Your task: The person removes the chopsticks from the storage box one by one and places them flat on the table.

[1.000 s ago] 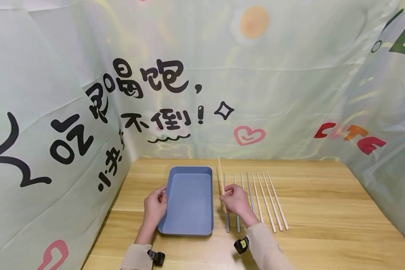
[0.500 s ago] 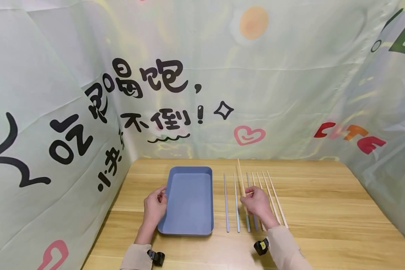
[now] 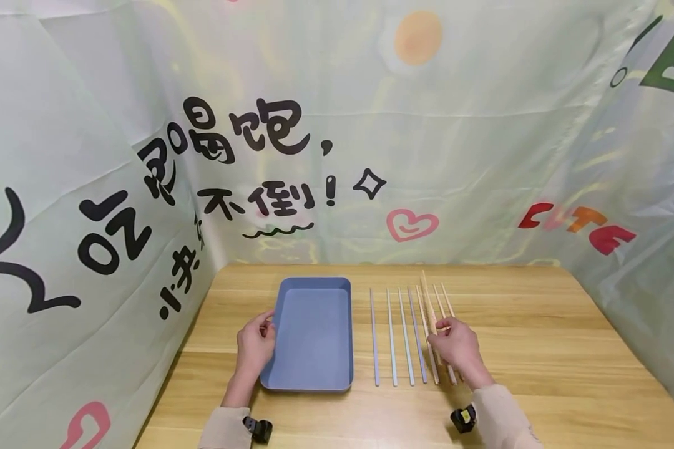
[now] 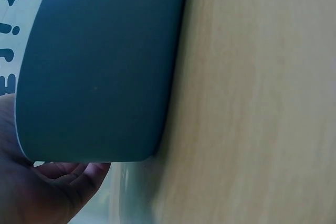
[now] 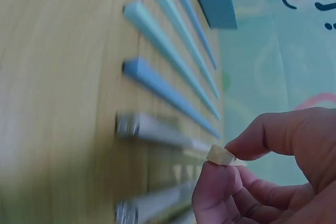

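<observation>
In the head view my right hand (image 3: pixel 455 346) holds a pale wooden chopstick (image 3: pixel 426 293) over the right part of a row of chopsticks. Thumb and fingertips pinch its squared end (image 5: pixel 220 155) in the right wrist view. Blue and light blue chopsticks, such as this light blue one (image 3: pixel 392 343), lie side by side left of that hand. Lighter chopsticks (image 3: pixel 443 299) lie under and beyond it, partly covered by the fingers. My left hand (image 3: pixel 255 343) grips the left rim of a blue rectangular tray (image 3: pixel 348 337); the left wrist view shows curled fingers (image 4: pixel 86 179) at its edge.
The wooden table (image 3: pixel 539 349) extends to the right of the row. A printed cloth (image 3: pixel 472 174) stands behind the table and along both sides. A narrow strip of tabletop separates the tray from the leftmost chopstick (image 3: pixel 374 343).
My right hand has moved rightward across the row with the wooden chopstick, uncovering the blue and light blue ones. The left hand has stayed at the tray's rim.
</observation>
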`<state>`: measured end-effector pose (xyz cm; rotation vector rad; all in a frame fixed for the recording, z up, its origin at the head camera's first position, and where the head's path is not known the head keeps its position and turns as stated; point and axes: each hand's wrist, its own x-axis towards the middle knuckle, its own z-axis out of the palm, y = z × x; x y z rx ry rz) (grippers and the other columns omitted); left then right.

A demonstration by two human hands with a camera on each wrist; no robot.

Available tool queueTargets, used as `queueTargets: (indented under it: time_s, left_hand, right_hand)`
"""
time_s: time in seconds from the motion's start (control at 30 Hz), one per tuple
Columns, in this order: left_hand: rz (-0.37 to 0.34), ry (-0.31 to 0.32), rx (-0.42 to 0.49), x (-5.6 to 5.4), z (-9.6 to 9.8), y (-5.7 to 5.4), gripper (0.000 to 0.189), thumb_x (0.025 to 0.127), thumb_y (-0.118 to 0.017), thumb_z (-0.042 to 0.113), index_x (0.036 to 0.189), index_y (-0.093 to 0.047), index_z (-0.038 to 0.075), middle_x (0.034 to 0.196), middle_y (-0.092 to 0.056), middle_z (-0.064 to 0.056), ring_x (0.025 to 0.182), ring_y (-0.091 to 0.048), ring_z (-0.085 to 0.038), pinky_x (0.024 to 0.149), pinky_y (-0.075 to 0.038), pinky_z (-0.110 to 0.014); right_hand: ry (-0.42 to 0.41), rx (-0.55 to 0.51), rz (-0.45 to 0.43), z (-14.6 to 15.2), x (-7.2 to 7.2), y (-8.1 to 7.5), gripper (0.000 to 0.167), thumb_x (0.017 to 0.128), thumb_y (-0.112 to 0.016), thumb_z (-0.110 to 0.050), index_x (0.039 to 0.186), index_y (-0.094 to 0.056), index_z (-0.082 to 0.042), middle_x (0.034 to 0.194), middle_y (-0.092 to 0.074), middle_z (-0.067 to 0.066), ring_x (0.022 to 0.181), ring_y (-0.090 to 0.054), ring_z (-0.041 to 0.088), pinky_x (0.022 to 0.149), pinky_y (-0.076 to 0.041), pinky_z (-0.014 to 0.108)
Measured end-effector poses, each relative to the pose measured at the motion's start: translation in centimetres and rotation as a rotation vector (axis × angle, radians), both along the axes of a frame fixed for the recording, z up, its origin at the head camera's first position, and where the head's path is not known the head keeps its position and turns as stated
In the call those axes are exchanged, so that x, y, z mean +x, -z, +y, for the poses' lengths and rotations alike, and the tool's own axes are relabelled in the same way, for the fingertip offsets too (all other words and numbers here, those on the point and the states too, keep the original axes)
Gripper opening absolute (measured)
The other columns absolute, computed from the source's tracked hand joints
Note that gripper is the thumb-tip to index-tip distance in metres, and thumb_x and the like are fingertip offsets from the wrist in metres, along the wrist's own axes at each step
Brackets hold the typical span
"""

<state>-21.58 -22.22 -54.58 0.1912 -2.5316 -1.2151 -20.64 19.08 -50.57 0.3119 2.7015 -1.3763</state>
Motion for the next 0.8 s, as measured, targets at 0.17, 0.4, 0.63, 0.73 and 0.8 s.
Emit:
queueTargets:
  time_s: [0.17,0.4,0.63,0.73,0.8]
  left_hand:
    - [0.001,0.006,0.0,-0.1,-0.1,0.0,0.034,0.097,-0.064,-0.003,0.131,-0.071,-0.001,0.095,-0.071,-0.016,0.082,-0.063,-0.021,0.065,-0.05,-0.022]
    - [0.012,0.002,-0.009,0.0,-0.1,-0.1,0.034,0.097,-0.064,-0.003,0.13,-0.072,-0.001,0.094,-0.07,-0.015,0.08,-0.062,-0.02,0.064,-0.05,-0.022]
    - [0.002,0.008,-0.002,0.0,-0.2,0.0,0.035,0.098,-0.063,-0.002,0.131,-0.071,-0.001,0.094,-0.07,-0.015,0.08,-0.061,-0.02,0.063,-0.049,-0.022]
    - [0.003,0.009,-0.005,0.0,-0.2,-0.1,0.034,0.097,-0.063,-0.003,0.131,-0.071,-0.001,0.094,-0.07,-0.016,0.08,-0.062,-0.02,0.063,-0.049,-0.022]
    - [0.001,0.009,-0.006,0.0,-0.2,0.0,0.035,0.097,-0.063,-0.003,0.131,-0.071,-0.001,0.094,-0.07,-0.016,0.08,-0.061,-0.02,0.063,-0.049,-0.022]
  right_hand:
    - [-0.003,0.036,0.002,2.0,0.2,0.3,0.042,0.089,-0.064,-0.011,0.125,-0.056,0.011,0.091,-0.065,0.015,0.052,-0.057,0.014,0.05,-0.051,0.029]
    - [-0.005,0.103,0.009,4.5,0.6,0.7,0.042,0.089,-0.065,-0.012,0.123,-0.057,0.011,0.096,-0.068,0.019,0.055,-0.058,0.015,0.052,-0.05,0.03]
    - [-0.016,0.168,-0.005,6.2,0.9,0.7,0.043,0.089,-0.066,-0.013,0.123,-0.057,0.011,0.103,-0.068,0.025,0.065,-0.06,0.017,0.057,-0.051,0.033]
    - [-0.01,0.167,-0.011,6.6,1.0,0.8,0.042,0.089,-0.066,-0.013,0.123,-0.058,0.011,0.104,-0.068,0.026,0.064,-0.061,0.017,0.056,-0.053,0.033]
    - [-0.013,0.172,-0.012,6.7,1.1,0.9,0.042,0.089,-0.067,-0.013,0.122,-0.059,0.011,0.104,-0.068,0.026,0.064,-0.061,0.016,0.056,-0.054,0.033]
